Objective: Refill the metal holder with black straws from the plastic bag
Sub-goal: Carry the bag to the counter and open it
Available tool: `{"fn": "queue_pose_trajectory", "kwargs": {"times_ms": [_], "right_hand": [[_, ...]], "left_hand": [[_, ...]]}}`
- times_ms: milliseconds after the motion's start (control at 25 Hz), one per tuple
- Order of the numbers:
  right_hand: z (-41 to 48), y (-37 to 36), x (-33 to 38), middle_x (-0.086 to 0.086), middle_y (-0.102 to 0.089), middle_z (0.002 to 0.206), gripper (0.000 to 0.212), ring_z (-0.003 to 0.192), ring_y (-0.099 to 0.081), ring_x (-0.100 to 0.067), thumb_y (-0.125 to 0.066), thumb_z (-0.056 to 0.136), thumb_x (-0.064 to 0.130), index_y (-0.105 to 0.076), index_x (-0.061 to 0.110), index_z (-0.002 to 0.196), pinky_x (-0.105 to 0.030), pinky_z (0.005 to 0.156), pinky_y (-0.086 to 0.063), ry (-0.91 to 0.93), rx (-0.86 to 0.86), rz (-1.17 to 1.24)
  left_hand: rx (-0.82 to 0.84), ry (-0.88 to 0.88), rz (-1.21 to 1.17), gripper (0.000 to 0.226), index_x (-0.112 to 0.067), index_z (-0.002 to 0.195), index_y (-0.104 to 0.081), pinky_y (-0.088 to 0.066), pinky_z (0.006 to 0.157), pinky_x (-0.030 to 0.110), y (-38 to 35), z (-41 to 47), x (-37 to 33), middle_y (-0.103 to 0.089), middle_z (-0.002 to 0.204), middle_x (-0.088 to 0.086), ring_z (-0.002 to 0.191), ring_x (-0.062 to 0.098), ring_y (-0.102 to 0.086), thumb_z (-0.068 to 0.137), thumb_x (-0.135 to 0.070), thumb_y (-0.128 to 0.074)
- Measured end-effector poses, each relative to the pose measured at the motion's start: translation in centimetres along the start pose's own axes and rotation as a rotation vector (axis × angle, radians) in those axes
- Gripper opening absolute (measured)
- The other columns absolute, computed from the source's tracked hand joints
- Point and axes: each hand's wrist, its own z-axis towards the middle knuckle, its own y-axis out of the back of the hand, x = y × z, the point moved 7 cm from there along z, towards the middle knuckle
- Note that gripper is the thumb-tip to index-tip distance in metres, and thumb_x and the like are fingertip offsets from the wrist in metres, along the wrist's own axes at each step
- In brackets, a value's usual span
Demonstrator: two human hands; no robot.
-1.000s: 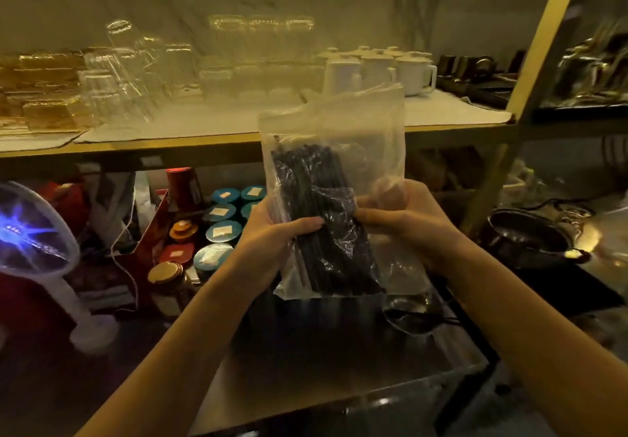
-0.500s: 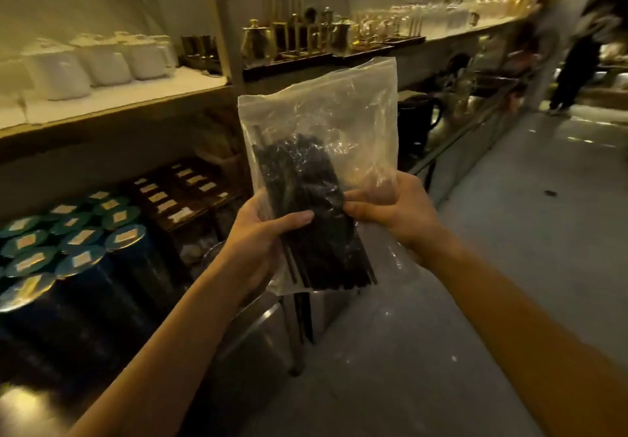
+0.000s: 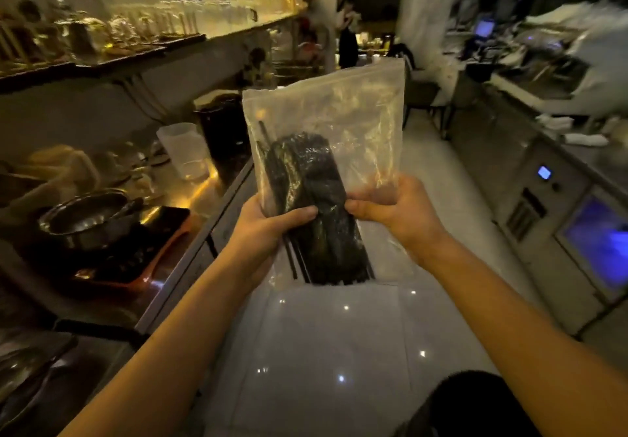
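I hold a clear plastic bag upright in front of me over the aisle floor. A bundle of black straws stands inside its lower left half. My left hand grips the bag's left side with the thumb pressed across the straws. My right hand grips the bag's right side, thumb pointing toward the left thumb. The bag's top edge looks closed. No metal holder is in view.
A steel counter runs along my left with a metal pot, a clear plastic jug and a dark jar. Shelves of glassware sit above. Equipment cabinets line the right. A person stands far down the aisle.
My view has swung right, from facing the shelf with white cups and tins to looking down the aisle. Both hands keep the same grip on the bag.
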Motion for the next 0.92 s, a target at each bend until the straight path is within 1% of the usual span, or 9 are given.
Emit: {"fn": "queue_pose_trajectory", "kwargs": {"times_ms": [120,200,320,360,480,560,680,840,920], "right_hand": [[1.8,3.1,-0.8,-0.008,-0.075,0.094,0.031,0.09,-0.073,-0.016,-0.076,0.075,-0.002,-0.067,-0.005,0.105,-0.025,0.072,-0.058,-0.008,-0.116,-0.058],[3.1,5.1,-1.2,-0.006,-0.076,0.093,0.029,0.089,-0.073,-0.016,-0.077,0.075,-0.002,-0.068,0.0,0.102,-0.027,0.073,-0.059,-0.019,-0.218,-0.097],[4.3,7.3,-2.0,-0.007,-0.076,0.09,0.024,0.086,-0.073,-0.017,-0.077,0.075,0.0,-0.069,0.005,0.097,-0.029,0.072,-0.059,-0.04,-0.347,-0.155],[4.6,8.0,-2.4,-0.004,-0.076,0.089,0.023,0.085,-0.073,-0.016,-0.077,0.076,0.001,-0.069,0.008,0.096,-0.028,0.071,-0.059,-0.042,-0.392,-0.173],[5.0,10.2,-3.7,0.007,-0.075,0.088,0.033,0.086,-0.072,-0.009,-0.077,0.077,0.006,-0.063,0.018,0.105,-0.025,0.069,-0.059,-0.083,-0.499,-0.2],[5.5,12.3,-4.4,0.006,-0.075,0.093,0.038,0.09,-0.071,-0.009,-0.078,0.077,0.008,-0.062,0.019,0.109,-0.026,0.071,-0.059,-0.118,-0.558,-0.22],[6.7,16.2,-5.8,0.003,-0.075,0.095,0.031,0.09,-0.072,-0.01,-0.077,0.078,0.006,-0.067,0.018,0.104,-0.026,0.071,-0.058,-0.149,-0.655,-0.227],[8.3,22.3,-7.9,0.009,-0.075,0.09,0.026,0.087,-0.072,-0.007,-0.075,0.08,0.005,-0.069,0.02,0.1,-0.023,0.069,-0.057,-0.174,-0.743,-0.226],[9.4,26.3,-8.6,0.008,-0.076,0.093,0.025,0.089,-0.072,-0.009,-0.073,0.081,0.005,-0.071,0.021,0.099,-0.025,0.071,-0.058,-0.158,-0.774,-0.231]], "left_hand": [[0.129,0.034,-0.026,0.052,-0.009,0.125,-0.055,-0.057,0.088,0.039,-2.3,4.9,1.3,-0.068,0.119,0.011,0.11,0.024,-0.067,0.077,0.002,-0.071],[0.222,0.047,-0.038,0.056,-0.005,0.127,-0.054,-0.057,0.088,0.038,-3.9,8.4,1.7,-0.069,0.119,0.013,0.109,0.026,-0.067,0.074,0.001,-0.072],[0.327,0.068,-0.053,0.055,-0.002,0.124,-0.056,-0.057,0.087,0.038,-5.9,12.4,2.3,-0.069,0.116,0.015,0.107,0.027,-0.068,0.072,0.0,-0.073],[0.373,0.074,-0.045,0.055,-0.002,0.124,-0.056,-0.057,0.088,0.038,-6.7,13.8,2.7,-0.069,0.116,0.015,0.107,0.027,-0.068,0.072,-0.002,-0.073],[0.479,0.106,-0.02,0.056,-0.005,0.123,-0.057,-0.056,0.09,0.039,-9.4,17.1,4.3,-0.07,0.116,0.013,0.109,0.026,-0.067,0.07,-0.006,-0.075],[0.524,0.13,-0.012,0.056,-0.007,0.124,-0.056,-0.055,0.09,0.039,-11.3,18.9,5.5,-0.07,0.116,0.011,0.109,0.024,-0.067,0.071,-0.008,-0.076],[0.613,0.147,0.0,0.057,-0.009,0.125,-0.055,-0.057,0.088,0.036,-15.3,22.4,7.0,-0.07,0.115,0.009,0.107,0.022,-0.068,0.072,-0.009,-0.075],[0.703,0.159,0.02,0.059,-0.008,0.125,-0.055,-0.053,0.095,0.042,-22.0,27.5,9.4,-0.069,0.117,0.009,0.109,0.022,-0.067,0.07,-0.008,-0.077],[0.74,0.155,0.021,0.06,-0.008,0.124,-0.056,-0.052,0.096,0.044,-26.2,30.1,10.5,-0.069,0.116,0.009,0.109,0.022,-0.067,0.068,-0.008,-0.078]]}}
